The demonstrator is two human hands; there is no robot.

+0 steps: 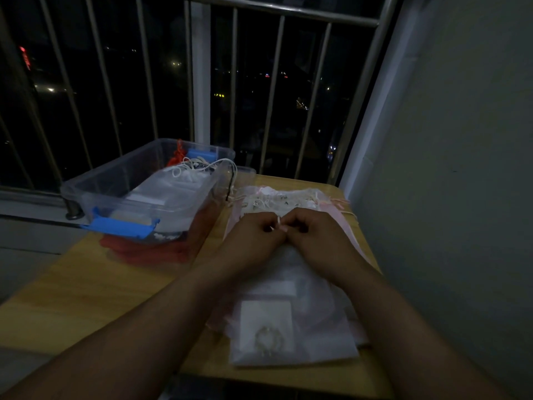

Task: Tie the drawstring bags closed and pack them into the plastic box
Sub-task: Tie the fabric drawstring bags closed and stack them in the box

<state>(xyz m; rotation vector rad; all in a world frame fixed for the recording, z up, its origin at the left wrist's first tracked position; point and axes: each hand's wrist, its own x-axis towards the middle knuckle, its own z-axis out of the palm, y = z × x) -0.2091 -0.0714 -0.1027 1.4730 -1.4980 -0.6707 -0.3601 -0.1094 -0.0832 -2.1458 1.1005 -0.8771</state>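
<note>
left hand [253,230]: fingers curling in tight, pinching the white drawstring [278,222] at the bag's mouth
right hand [305,229]: same, fingers curling in and pinching the drawstring from the right; the two hands are touching at the knuckles
drawstring: a small loop is sticking up between the two hands; can't tell whether a knot is formed
bag in work [291,284]: sheer white, lying flat on the right half of the table and running from the hands toward the near edge; a white card [266,324] with a ring-shaped trinket is showing through it
more bags [277,199]: pale pink and white pile lying just beyond the hands, cords trailing to the right
plastic box [115,180]: clear, sitting far left on the table, lid off, blue latch [121,226] facing the near side; white bags with looped cords are lying inside, plus something red and blue at the far end
red fabric [150,246]: sticking out from under the box on its near side
table [101,284]: light wood, small
room: dim; metal railing [274,82] running behind the table with night city lights beyond, plain wall [461,140] standing on the right
</note>
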